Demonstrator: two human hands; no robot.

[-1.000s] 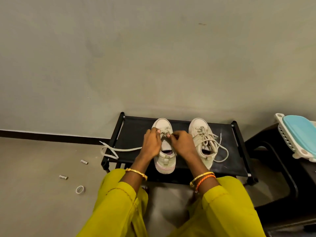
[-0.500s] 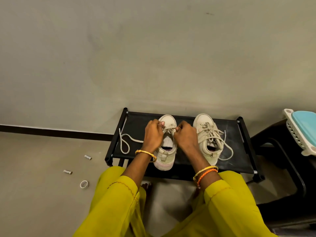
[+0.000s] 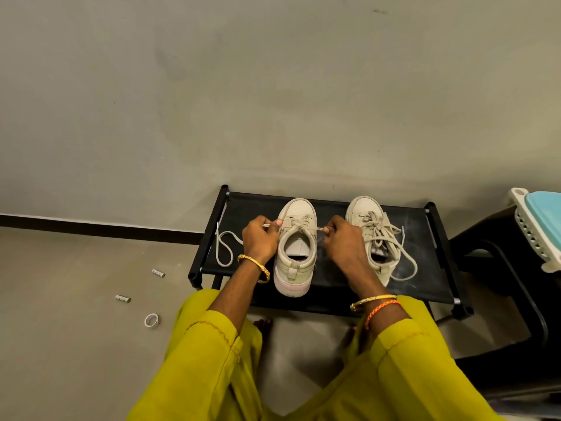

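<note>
Two beige sneakers stand toes-away on a low black rack (image 3: 425, 287). The left sneaker (image 3: 294, 268) has its mouth open toward me. On either side of its upper eyelets, my left hand (image 3: 260, 240) and my right hand (image 3: 341, 241) each pinch an end of its lace (image 3: 299, 227) and hold it taut. The lace's long free end loops leftward (image 3: 223, 249) across the rack. The right sneaker (image 3: 368, 226) has loosely tied laces trailing to its right, and my right forearm covers part of it.
A grey wall rises just behind the rack. On the floor at left lie two small metal cylinders (image 3: 158, 272) and a white ring (image 3: 151, 321). A black stool (image 3: 501, 268) with a white-and-teal basket (image 3: 537, 229) stands at right. My bare toes (image 3: 262, 323) show under the rack's front.
My hands have drawn apart from the shoe's middle to its sides, pulling the lace taut. The free lace end has slid in from the floor onto the rack.
</note>
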